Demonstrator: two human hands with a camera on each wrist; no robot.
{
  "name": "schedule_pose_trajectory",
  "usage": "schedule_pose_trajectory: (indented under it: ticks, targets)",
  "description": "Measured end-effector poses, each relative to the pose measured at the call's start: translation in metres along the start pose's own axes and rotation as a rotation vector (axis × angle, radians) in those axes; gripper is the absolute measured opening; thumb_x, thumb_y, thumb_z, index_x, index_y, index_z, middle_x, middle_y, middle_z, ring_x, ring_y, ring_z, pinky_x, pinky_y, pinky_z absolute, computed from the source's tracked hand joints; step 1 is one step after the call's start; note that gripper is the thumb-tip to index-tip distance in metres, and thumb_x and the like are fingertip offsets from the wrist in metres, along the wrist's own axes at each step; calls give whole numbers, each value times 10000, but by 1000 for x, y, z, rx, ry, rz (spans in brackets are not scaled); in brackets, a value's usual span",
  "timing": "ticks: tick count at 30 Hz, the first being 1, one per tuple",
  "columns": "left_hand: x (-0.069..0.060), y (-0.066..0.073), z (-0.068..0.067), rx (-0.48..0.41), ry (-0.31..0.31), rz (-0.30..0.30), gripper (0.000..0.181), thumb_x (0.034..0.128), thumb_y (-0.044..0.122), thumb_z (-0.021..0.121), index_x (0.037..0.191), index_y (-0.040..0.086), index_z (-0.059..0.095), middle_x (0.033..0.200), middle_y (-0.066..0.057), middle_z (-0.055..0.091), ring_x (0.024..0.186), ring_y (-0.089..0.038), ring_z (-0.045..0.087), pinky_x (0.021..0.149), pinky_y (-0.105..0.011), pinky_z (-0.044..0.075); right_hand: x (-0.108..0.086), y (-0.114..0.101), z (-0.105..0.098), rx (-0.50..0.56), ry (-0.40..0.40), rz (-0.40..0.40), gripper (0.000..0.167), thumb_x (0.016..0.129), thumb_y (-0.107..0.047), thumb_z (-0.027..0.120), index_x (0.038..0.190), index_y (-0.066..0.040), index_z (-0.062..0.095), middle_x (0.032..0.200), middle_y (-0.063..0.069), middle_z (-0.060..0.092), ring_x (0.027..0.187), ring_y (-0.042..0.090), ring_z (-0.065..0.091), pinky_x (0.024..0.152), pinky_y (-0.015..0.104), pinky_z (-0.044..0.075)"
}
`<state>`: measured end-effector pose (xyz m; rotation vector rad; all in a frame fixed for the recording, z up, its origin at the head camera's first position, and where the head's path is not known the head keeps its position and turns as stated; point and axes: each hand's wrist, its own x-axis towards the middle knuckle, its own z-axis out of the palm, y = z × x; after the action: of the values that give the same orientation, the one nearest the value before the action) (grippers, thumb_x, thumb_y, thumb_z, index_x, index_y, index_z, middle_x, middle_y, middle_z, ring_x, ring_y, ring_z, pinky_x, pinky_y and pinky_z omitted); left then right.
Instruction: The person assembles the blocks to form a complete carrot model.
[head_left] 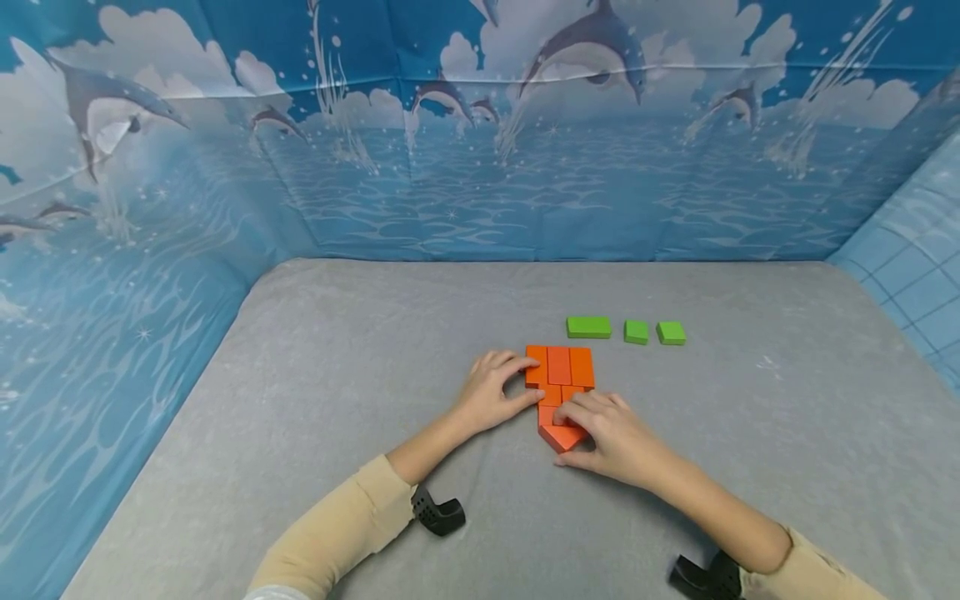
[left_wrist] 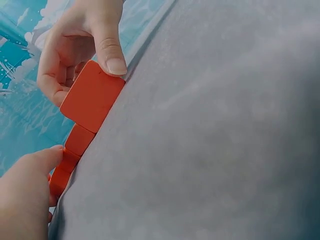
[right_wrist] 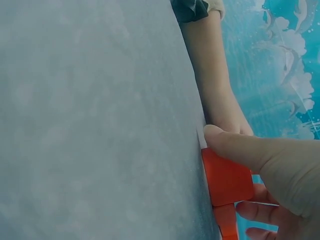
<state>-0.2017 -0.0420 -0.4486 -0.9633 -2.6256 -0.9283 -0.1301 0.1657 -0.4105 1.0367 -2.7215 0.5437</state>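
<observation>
Several orange wooden blocks (head_left: 558, 365) lie fitted together in a flat column, wider at its far end. At its near end is an orange block with a slanted front face (head_left: 558, 438), which my right hand (head_left: 622, 440) pinches between thumb and fingers. That pinched block's large flat side (left_wrist: 92, 97) fills the middle of the left wrist view. My left hand (head_left: 487, 398) lies along the column's left side, index fingertip on the far-left block and thumb touching the middle part. My right hand partly covers the column's near right side.
Beyond the column lie a long green block (head_left: 588, 327) and two shorter ones, a middle green block (head_left: 636, 332) and a right green block (head_left: 671, 333). The grey cloth surface (head_left: 360, 333) meets a blue dolphin-print curtain (head_left: 480, 192) at the back and sides.
</observation>
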Motion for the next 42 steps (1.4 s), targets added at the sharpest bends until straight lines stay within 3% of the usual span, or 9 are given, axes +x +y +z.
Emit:
schedule_pose_trajectory:
  ticks: [3,7,10,13,15,23,31,42]
  targets:
    - [0,0,0,5,0,4,438,826,399,650,1193,166,601,1123,-17,575,1029,-178,479,921,-381,354,1,1,-4,36,-39,-1,453,642,-446,788,955,-178,600,935,-59,590,861,144,533,778,422,394]
    - [0,0,0,14,-2,11,443,828,398,647,1196,157,599,1125,-18,577,1029,-178,482,926,-381,354,9,12,-20,167,-66,1,478,683,-432,765,1038,-155,603,962,-51,603,840,115,521,755,386,376]
    - [0,0,0,19,-8,9,444,831,403,641,1200,162,595,1134,-15,572,1031,-175,479,923,-379,353,22,32,-34,252,14,12,405,747,-287,755,1070,-94,606,959,14,619,808,144,524,707,363,408]
    - [0,0,0,20,-11,6,442,832,405,637,1202,167,592,1141,-14,568,1041,-175,475,929,-381,350,36,57,-42,279,123,50,313,786,-125,722,1062,-35,605,935,90,615,789,204,519,665,386,438]
    - [0,1,0,18,-12,7,443,832,404,637,1203,167,592,1144,-14,567,1049,-176,473,938,-386,345,43,75,-44,283,153,88,303,792,-62,704,1069,-8,594,931,133,602,801,243,520,674,416,441]
    - [0,1,-1,29,-19,6,451,834,412,631,1211,168,586,1148,-7,566,1057,-169,470,964,-389,329,55,125,-33,272,40,221,383,812,-66,686,1162,23,558,1072,218,561,944,352,517,794,508,417]
    - [0,-1,-1,25,-13,11,448,830,400,640,1210,169,584,1142,-10,566,1053,-169,472,963,-389,330,53,140,-23,253,-22,256,402,825,-151,688,1182,-12,570,1151,205,523,1022,373,481,851,571,312]
    - [0,1,-1,27,-19,8,445,835,399,638,1210,165,586,1141,-7,570,1059,-172,473,972,-394,328,51,148,-14,265,4,286,381,829,-169,684,1161,-10,587,1105,191,554,1003,333,488,841,536,317]
